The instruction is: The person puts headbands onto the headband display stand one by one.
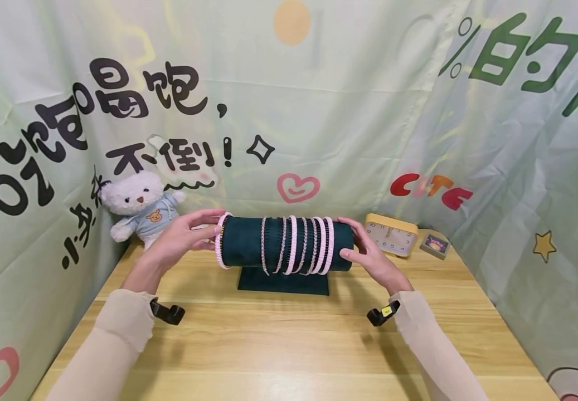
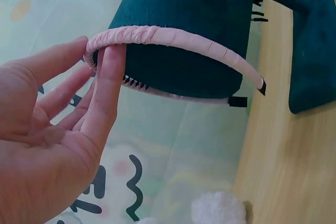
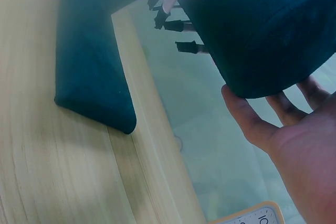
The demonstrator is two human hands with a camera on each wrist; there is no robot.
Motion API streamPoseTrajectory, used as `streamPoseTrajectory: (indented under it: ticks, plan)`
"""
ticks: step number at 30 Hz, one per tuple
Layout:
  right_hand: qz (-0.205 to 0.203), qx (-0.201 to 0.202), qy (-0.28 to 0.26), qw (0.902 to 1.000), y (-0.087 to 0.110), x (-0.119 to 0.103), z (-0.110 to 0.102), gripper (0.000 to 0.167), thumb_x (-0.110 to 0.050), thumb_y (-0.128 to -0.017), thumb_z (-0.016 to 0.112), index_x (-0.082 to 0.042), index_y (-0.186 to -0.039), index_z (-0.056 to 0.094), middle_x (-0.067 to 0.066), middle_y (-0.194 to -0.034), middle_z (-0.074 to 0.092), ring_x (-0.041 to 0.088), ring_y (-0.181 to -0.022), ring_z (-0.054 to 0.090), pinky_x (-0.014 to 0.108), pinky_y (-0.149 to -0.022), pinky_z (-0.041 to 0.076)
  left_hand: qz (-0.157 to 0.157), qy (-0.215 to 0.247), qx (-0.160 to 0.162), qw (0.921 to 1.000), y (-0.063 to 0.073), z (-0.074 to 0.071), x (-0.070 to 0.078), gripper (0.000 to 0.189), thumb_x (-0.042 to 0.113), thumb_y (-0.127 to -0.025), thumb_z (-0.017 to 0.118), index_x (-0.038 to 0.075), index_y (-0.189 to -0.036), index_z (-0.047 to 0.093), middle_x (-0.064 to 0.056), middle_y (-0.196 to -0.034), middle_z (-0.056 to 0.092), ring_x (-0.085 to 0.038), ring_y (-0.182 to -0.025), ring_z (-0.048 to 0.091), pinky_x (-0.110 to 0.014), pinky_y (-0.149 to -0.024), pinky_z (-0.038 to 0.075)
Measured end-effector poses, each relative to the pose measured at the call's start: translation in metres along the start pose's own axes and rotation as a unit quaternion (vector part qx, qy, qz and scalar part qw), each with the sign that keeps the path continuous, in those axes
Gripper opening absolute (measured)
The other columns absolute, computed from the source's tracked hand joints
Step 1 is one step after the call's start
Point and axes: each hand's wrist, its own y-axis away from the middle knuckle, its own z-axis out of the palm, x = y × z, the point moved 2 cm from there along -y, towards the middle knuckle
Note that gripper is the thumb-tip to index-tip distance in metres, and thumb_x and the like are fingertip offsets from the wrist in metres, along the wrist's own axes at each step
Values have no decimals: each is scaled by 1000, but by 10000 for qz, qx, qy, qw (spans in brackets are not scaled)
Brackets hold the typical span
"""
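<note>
A dark green velvet headband stand (image 1: 242, 240) has a horizontal roll on a flat foot. At the roll's left end, a pink fabric-wrapped headband (image 2: 173, 36) with black tips and small teeth sits around the rim. My left hand (image 1: 180, 236) pinches this headband between thumb and fingers. My right hand (image 1: 373, 259) grips the roll's right end, thumb in front and fingers behind, close to the edge. Several more headbands (image 1: 294, 245), some plain pink and some thin and braided, hang along the roll's middle and right part.
A white teddy bear (image 1: 150, 214) in a blue top sits at the back left. Behind the right hand stand a yellow clock (image 1: 391, 235) and a small framed picture (image 1: 435, 244). A printed curtain (image 1: 359, 139) encloses the wooden table (image 1: 268, 345).
</note>
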Motion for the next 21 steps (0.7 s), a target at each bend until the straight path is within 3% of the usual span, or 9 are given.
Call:
streamPoseTrajectory:
  ticks: [7, 14, 21]
  plan:
    - [23, 52, 65, 10000, 0, 2, -1, 72, -18, -108, 65, -30, -170, 30, 12, -172, 33, 42, -152, 36, 66, -123, 32, -98, -29, 63, 9999, 1, 3, 1, 57, 19, -107, 71, 3, -159, 53, -27, -152, 58, -17, -99, 74, -35, -85, 66]
    - [30, 35, 123, 9999, 0, 1, -1, 72, -18, -108, 65, -31, -170, 29, 10, -173, 33, 40, -154, 36, 54, -122, 36, -137, 73, 92, 9998, -2, 8, 0, 56, 17, -108, 70, 2, -159, 53, -26, -144, 62, -16, -98, 73, -35, -84, 66]
    - [12, 17, 54, 10000, 0, 0, 0, 73, -18, -108, 65, -30, -170, 29, 11, -173, 31, 41, -155, 34, 68, -124, 30, -5, -380, -36, 9993, -3, 7, -3, 57, 26, -110, 67, 10, -163, 51, -24, -154, 53, -22, -105, 66, -36, -83, 66]
